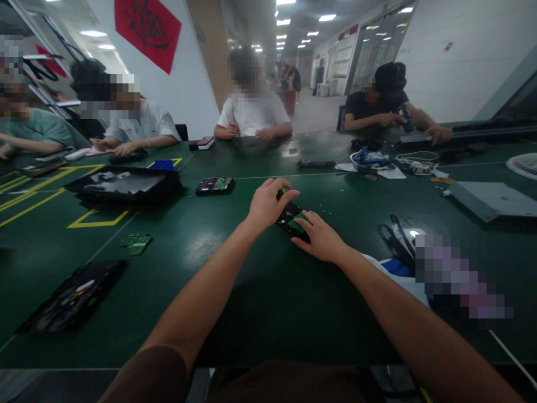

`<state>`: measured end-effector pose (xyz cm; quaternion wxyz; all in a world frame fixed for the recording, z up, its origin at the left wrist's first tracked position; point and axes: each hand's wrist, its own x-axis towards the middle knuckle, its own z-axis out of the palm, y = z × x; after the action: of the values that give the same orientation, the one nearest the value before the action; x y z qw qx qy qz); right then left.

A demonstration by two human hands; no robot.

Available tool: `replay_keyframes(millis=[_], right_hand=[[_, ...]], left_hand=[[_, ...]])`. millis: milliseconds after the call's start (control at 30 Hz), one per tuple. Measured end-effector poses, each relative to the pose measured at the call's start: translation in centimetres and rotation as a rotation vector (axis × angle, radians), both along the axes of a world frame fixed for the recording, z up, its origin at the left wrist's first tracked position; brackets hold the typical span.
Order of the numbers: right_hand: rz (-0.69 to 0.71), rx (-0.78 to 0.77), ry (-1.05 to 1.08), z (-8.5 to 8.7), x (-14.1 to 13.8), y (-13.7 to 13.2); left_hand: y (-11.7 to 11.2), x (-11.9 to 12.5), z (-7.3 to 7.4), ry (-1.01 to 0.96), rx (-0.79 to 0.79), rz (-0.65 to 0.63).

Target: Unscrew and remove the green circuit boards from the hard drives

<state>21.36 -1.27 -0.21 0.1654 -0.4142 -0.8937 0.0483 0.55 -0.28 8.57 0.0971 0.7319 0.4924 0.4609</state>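
Note:
My left hand (266, 202) is curled around a small tool with a yellow-and-black handle (280, 192), its tip down on a small black device with a green circuit board (292, 219). My right hand (321, 238) lies on the near end of that device, fingers pressed flat on it, holding it on the dark green table (235, 280). A few tiny screws (325, 208) lie just beyond the device.
A black tray (126, 187), an opened device (215, 185), green board pieces (136, 244) and a black panel (73, 296) lie to the left. A bowl (364, 162), cables, a grey box (490, 198) and scissors (398, 226) lie right. Several people sit around the far side.

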Motion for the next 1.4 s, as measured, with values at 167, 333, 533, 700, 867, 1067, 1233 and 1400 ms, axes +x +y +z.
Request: replay_keyframes(millis=[167, 333, 533, 700, 867, 1067, 1233, 1400], right_hand=[[-0.008, -0.028, -0.008, 0.2, -0.1, 0.0], [-0.011, -0.051, -0.017, 0.3, -0.1, 0.0], [0.003, -0.017, -0.016, 0.2, 0.0, 0.0], [0.002, 0.003, -0.013, 0.1, -0.1, 0.0], [-0.003, 0.009, -0.017, 0.1, -0.1, 0.1], [-0.006, -0.001, -0.028, 0.1, -0.1, 0.0], [-0.003, 0.0, -0.02, 0.3, 0.0, -0.1], [0.004, -0.016, -0.017, 0.1, 0.2, 0.1]], left_hand=[[-0.3, 0.9, -0.4, -0.218, -0.271, -0.26], [0.0, 0.6, -0.3, -0.436, -0.405, -0.364], [0.4, -0.7, 0.2, -0.58, -0.519, -0.439], [0.3, -0.6, 0.4, -0.368, -0.387, -0.308], [0.1, -0.2, 0.2, -0.165, -0.165, -0.114], [-0.2, 0.5, -0.1, -0.181, -0.081, -0.138], [0.0, 0.7, -0.2, -0.259, -0.189, -0.242], [0.3, 0.2, 0.0, -0.562, -0.437, -0.463]])
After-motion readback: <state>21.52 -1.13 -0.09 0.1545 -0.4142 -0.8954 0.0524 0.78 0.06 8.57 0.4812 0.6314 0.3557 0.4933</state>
